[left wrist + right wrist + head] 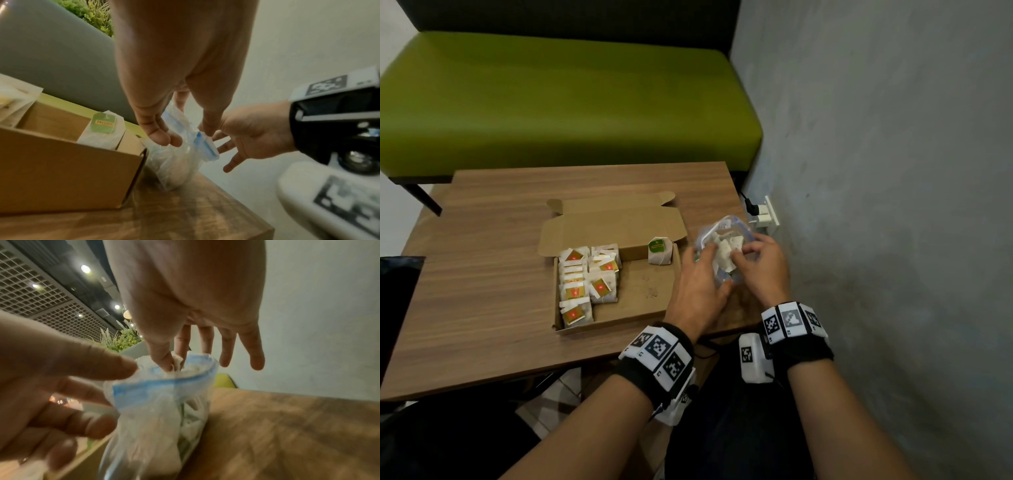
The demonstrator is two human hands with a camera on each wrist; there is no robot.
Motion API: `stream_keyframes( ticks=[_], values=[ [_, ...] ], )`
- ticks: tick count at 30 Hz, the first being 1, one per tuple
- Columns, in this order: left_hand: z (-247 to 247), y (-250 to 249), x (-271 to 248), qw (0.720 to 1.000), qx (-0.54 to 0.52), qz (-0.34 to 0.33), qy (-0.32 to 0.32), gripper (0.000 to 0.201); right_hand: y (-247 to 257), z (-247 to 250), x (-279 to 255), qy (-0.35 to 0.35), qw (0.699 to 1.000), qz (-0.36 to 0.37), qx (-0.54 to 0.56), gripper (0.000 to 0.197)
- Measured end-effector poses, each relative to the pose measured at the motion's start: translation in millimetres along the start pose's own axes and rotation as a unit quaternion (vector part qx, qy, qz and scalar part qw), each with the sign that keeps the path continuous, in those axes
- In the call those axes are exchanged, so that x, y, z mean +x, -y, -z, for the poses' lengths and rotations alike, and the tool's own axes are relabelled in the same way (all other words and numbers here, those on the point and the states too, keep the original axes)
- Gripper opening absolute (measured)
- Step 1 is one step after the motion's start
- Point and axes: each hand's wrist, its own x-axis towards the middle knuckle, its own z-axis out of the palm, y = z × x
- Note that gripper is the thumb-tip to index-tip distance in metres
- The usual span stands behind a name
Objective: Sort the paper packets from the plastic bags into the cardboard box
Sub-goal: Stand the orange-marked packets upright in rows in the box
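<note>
Presently the right hand (763, 270) is pinching a white paper packet (176, 364) between thumb and forefinger, just inside the mouth of the plastic bag (724, 253); its other three fingers are spreading straight and clear of the bag. The left hand (700, 291) is holding the bag by its near side, fingers curling against the plastic below the blue zip strip (156, 386). The bag is standing upright on the table (482, 274), mouth open, with more crumpled white packets showing through it. It is sitting just beside the right-hand wall of the cardboard box (637, 291), touching or nearly touching it; which one cannot be told.

Inside the box, a stack of packets with red and yellow tags (587, 284) is filling the left part. One packet with a green tag (660, 250) is leaning against the far right corner of the box. The box lid is lying open, away from the person. Beyond the box a green bench (568, 102) is standing against the table's far edge. To the right of the box, past the bag, a plug socket (765, 214) is sitting on the grey wall.
</note>
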Motion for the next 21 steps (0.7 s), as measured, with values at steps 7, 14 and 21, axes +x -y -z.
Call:
stream_keyframes(
  ticks=[7,14,21],
  values=[
    [9,-3,-3,0.994,0.103,-0.024,0.013,0.066,6,14,3,-0.024,0.997,0.008,0.073,0.005],
    [11,-10,9,0.993,0.115,-0.036,-0.014,0.068,9,12,3,-0.023,0.996,-0.022,0.085,0.015],
    [18,-12,2,0.987,0.144,-0.071,-0.015,0.072,7,10,1,-0.030,0.997,-0.034,0.070,0.013]
  ],
)
